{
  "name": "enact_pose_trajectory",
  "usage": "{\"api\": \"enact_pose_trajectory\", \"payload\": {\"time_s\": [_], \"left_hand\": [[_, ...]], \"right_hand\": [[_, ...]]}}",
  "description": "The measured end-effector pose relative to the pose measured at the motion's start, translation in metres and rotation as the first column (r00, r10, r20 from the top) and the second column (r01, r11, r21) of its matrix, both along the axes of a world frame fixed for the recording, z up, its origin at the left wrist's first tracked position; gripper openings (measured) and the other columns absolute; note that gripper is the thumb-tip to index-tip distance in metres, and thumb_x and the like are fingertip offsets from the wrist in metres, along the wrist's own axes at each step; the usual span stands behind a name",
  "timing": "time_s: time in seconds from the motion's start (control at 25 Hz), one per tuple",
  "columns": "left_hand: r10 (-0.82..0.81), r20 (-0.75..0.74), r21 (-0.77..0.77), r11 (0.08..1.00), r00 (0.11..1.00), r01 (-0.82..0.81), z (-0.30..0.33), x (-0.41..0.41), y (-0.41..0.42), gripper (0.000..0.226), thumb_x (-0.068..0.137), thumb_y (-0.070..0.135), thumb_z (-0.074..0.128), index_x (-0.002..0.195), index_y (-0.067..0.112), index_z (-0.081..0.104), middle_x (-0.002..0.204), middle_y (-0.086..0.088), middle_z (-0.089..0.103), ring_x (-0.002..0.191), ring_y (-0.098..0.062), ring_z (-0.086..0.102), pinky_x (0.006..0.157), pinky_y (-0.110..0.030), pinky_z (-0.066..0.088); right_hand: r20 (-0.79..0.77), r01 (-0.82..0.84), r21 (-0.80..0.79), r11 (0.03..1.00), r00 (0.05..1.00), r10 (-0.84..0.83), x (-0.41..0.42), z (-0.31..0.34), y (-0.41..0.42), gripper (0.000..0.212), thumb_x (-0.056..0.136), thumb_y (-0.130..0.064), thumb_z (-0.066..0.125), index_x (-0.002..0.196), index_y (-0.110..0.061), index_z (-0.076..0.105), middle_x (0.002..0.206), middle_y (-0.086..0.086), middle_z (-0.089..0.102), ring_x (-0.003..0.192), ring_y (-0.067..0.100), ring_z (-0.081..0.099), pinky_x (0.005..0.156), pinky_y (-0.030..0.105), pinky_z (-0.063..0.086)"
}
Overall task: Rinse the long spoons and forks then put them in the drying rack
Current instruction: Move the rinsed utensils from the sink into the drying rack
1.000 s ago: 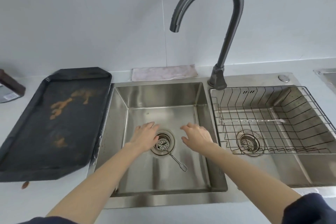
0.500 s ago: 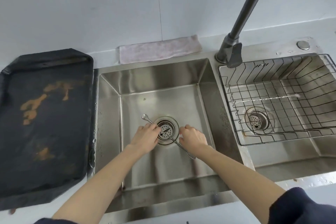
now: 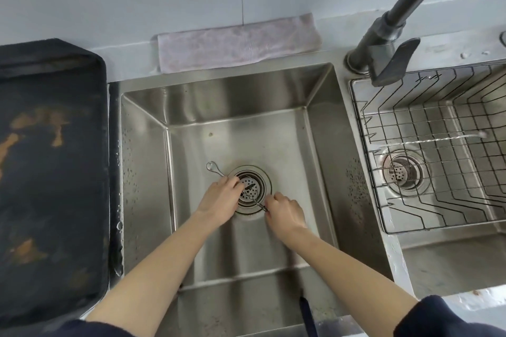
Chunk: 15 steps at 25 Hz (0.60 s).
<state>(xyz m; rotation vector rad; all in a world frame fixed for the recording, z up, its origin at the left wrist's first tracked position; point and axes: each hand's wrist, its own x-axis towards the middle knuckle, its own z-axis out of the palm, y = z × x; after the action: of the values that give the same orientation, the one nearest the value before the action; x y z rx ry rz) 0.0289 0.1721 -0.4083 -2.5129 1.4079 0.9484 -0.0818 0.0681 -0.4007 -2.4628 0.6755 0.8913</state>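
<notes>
Both hands reach into the left steel sink basin [image 3: 276,128], one on each side of the round drain strainer [image 3: 250,189]. A long thin spoon [image 3: 214,167] lies on the basin floor, its small bowl pointing up-left, and my left hand [image 3: 220,200] pinches its handle. A thin long fork [image 3: 257,202] lies across the strainer. My right hand [image 3: 286,212] closes its fingertips on the fork's lower end. The wire drying rack [image 3: 438,150] sits in the right basin with one long utensil [image 3: 438,139] lying across it.
The dark faucet [image 3: 388,44] rises between the two basins, with its spout out of view. A dark stained tray [image 3: 49,161] lies on the counter to the left. A folded pinkish cloth [image 3: 235,44] rests behind the sink against the wall.
The camera has tilted down and come closer. Both hands have moved onto the utensils at the drain, the left fingers onto the spoon handle and the right fingers onto the fork.
</notes>
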Motion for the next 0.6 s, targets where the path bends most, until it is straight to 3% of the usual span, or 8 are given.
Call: {"api": "enact_pose_trajectory", "payload": {"time_s": [0.12, 0.24, 0.44, 0.6], "left_hand": [[-0.053, 0.026, 0.037, 0.998, 0.998, 0.052, -0.0073, -0.0017, -0.0039, 0.042, 0.087, 0.007, 0.048, 0.129, 0.008, 0.046, 0.133, -0.009, 0.048, 0.123, -0.029, 0.043, 0.097, -0.036, 0.041], [-0.059, 0.109, -0.009, 0.998, 0.992, 0.061, -0.009, -0.0024, -0.0074, 0.038, 0.063, 0.009, 0.075, 0.101, 0.011, 0.066, 0.102, -0.005, 0.067, 0.096, -0.024, 0.062, 0.078, -0.027, 0.052], [-0.003, 0.067, 0.019, 1.0, 0.998, 0.002, -0.0106, -0.0031, -0.0103, 0.033, 0.088, 0.001, 0.045, 0.119, 0.007, 0.053, 0.121, -0.01, 0.055, 0.119, -0.028, 0.046, 0.095, -0.036, 0.04], [-0.008, 0.096, -0.009, 1.0, 0.995, 0.009, -0.0011, -0.0036, -0.0078, 0.031, 0.093, 0.009, 0.041, 0.119, 0.013, 0.056, 0.123, -0.006, 0.056, 0.122, -0.024, 0.044, 0.097, -0.034, 0.035]], "right_hand": [[0.004, 0.005, -0.002, 1.0, 1.0, -0.005, 0.0006, -0.0059, -0.0008, 0.03, 0.092, -0.004, 0.041, 0.12, -0.005, 0.05, 0.124, 0.015, 0.055, 0.112, 0.033, 0.055, 0.092, 0.038, 0.043], [0.008, 0.02, -0.01, 1.0, 1.0, -0.02, 0.0029, -0.0077, 0.0002, 0.032, 0.091, -0.001, 0.041, 0.122, -0.005, 0.048, 0.127, 0.015, 0.053, 0.114, 0.033, 0.054, 0.095, 0.038, 0.041], [0.029, 0.027, 0.002, 1.0, 0.999, -0.027, 0.0014, -0.0072, 0.0027, 0.035, 0.09, 0.001, 0.042, 0.124, -0.004, 0.047, 0.128, 0.016, 0.053, 0.116, 0.032, 0.053, 0.097, 0.037, 0.04], [0.062, 0.035, -0.011, 0.999, 0.998, -0.034, -0.0017, 0.0001, -0.0002, 0.033, 0.09, -0.001, 0.039, 0.121, -0.005, 0.048, 0.126, 0.015, 0.054, 0.116, 0.032, 0.052, 0.096, 0.037, 0.04]]}}
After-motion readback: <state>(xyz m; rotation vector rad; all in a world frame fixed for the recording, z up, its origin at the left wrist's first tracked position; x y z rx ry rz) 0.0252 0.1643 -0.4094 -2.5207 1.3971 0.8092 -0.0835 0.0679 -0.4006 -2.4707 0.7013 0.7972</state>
